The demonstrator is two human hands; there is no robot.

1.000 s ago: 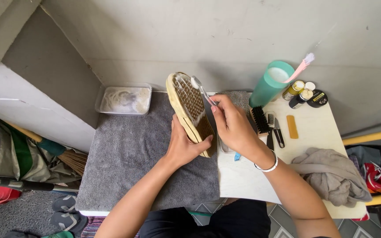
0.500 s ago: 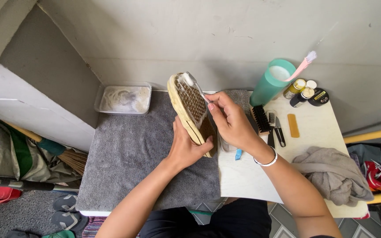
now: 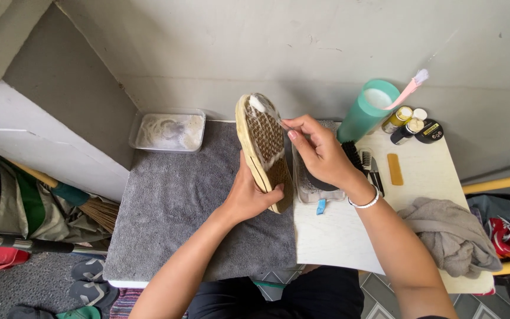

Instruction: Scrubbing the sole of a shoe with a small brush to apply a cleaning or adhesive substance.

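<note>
Your left hand (image 3: 254, 192) is wrapping closed around the heel end of a shoe (image 3: 262, 147), holding it tilted on edge above the grey towel (image 3: 178, 212) so the sole is facing you. That sole is tan rubber with a darker, fine waffle-like grid, streaked with white foam, and its rim is pale yellow. Your right hand (image 3: 320, 155) is pinching shut on a thin brush (image 3: 267, 109); its whitish bristled tip is resting on the toe end of the sole, and most of the handle is hidden under your fingers.

The towel is nappy and plush, covering the left part of the white table (image 3: 349, 236). At its far edge a clear rectangular plastic tub (image 3: 168, 131) is holding sudsy water. Behind your right hand a smooth teal cylinder cup (image 3: 368, 112) is carrying a pink toothbrush (image 3: 407, 91), with small round tins (image 3: 413, 125) just beside it. A crumpled grey cloth (image 3: 450, 233) is lying near the table's right edge.
</note>
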